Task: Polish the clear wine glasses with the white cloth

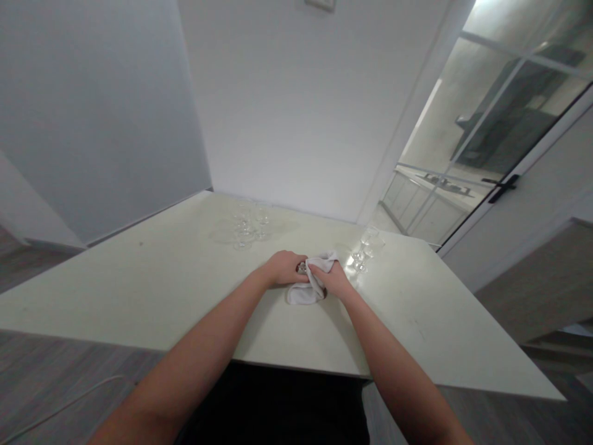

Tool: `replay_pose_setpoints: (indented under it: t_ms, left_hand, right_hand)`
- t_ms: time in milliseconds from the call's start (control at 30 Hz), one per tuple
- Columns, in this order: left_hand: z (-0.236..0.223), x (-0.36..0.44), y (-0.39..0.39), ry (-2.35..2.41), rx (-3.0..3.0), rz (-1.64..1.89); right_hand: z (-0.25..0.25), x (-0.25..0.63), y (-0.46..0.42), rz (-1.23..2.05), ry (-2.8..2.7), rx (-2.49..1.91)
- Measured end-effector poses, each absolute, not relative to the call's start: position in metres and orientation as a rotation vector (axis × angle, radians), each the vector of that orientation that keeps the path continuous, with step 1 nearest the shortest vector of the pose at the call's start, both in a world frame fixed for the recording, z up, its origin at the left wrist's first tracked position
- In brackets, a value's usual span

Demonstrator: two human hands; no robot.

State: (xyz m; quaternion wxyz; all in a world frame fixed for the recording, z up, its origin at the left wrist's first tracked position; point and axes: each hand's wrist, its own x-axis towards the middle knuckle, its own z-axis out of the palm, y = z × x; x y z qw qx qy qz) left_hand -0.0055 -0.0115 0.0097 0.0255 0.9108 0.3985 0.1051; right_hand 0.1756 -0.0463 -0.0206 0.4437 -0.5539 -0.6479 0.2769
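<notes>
Head view: left hand clamped on small shiny object, mostly hidden by fingers and white cloth; cannot tell its full shape. Right hand clamped on cloth, bunched against object's right side, loose fold on near side. Hands close together, over middle of worktop. Far left of hands: group of clear stemmed glasses. Far right of hands: second glass group, near worktop's far edge.

2 hands, 1 cloth, 1 table, 2 glass clusters, exact count unclear.
</notes>
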Motion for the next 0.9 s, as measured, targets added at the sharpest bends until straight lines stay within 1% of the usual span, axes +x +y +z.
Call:
replay_pose_setpoints:
  t_ms: [900]
  left_hand:
    - [0.0114, -0.0063, -0.0126, 1.204, 2.802, 0.349]
  right_hand:
    - [-0.0228, 0.1768, -0.0444, 0.704, -1.611, -1.378]
